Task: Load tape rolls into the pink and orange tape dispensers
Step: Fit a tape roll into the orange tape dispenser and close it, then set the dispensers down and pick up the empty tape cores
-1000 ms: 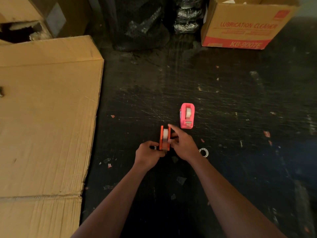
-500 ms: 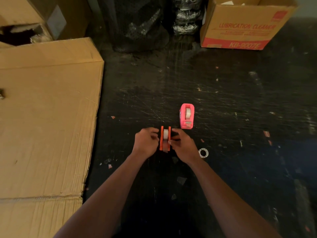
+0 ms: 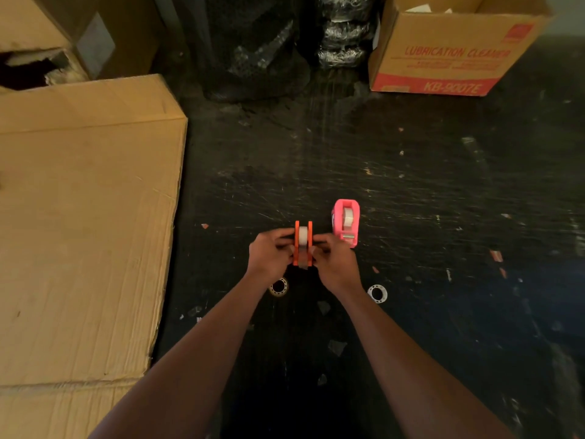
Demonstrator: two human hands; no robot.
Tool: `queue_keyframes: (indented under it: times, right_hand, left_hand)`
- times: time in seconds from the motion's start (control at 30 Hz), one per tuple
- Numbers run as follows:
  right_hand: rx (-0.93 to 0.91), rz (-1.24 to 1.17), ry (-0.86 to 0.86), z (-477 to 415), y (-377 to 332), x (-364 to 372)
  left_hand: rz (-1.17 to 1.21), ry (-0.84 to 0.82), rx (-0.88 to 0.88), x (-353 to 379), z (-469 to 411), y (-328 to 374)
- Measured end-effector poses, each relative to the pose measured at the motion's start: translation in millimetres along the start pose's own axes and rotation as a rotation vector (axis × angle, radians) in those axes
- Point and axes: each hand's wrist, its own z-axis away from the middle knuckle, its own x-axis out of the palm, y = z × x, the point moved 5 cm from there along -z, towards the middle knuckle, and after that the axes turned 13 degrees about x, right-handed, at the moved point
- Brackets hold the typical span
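Head view. Black, scratched counter [image 3: 411, 217], littered with small scraps.

Flat cardboard sheet [image 3: 85, 232]: lies at 9 o'clock, covering the left side.

Open carton printed "LUBRICATION CLEANER" [image 3: 449, 58]: stands at 1 o'clock, far edge. Dark wrapped bundles [image 3: 262, 49] stand at 12 o'clock beside it.

Orange tape dispenser [image 3: 303, 245]: centre of the counter, upright, a pale tape roll [image 3: 303, 233] seated between its two side plates.

Left hand [image 3: 272, 258]: fingers curled, pinching the dispenser's left plate.

Right hand [image 3: 335, 261]: fingers curled, pinching the right plate. Both hands closed on the orange dispenser from opposite sides.

Pink tape dispenser [image 3: 346, 221]: just beside the right hand at its 1 o'clock, resting on the counter, a pale roll visible inside, untouched.

White ring core [image 3: 377, 293]: on the counter at 4 o'clock of the right hand.

Second ring, yellowish [image 3: 279, 286]: on the counter just under the left wrist, partly hidden.
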Motion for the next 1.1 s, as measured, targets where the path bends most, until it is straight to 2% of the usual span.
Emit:
queue_keyframes:
  times: [0.3, 0.6, 0.77, 0.97, 1.1]
  right_hand:
    - [-0.025, 0.156, 0.115, -21, -29, -7]
    - [-0.076, 0.268, 0.098, -7, -31, -13]
    - [-0.084, 0.363, 0.087, 22, -13, -28]
    - [-0.069, 0.591, 0.145, 50, 28, -51]
    - [-0.020, 0.686, 0.174, 59, 54, -64]
  left_hand:
    - [-0.043, -0.002, 0.024, 4, -36, 11]
    - [-0.093, 0.049, 0.012, -6, -20, 10]
    - [-0.244, 0.008, 0.048, -6, 21, 8]
    - [-0.577, -0.049, 0.162, -3, 67, -4]
    - [-0.661, -0.047, 0.134, 0, 85, -23]
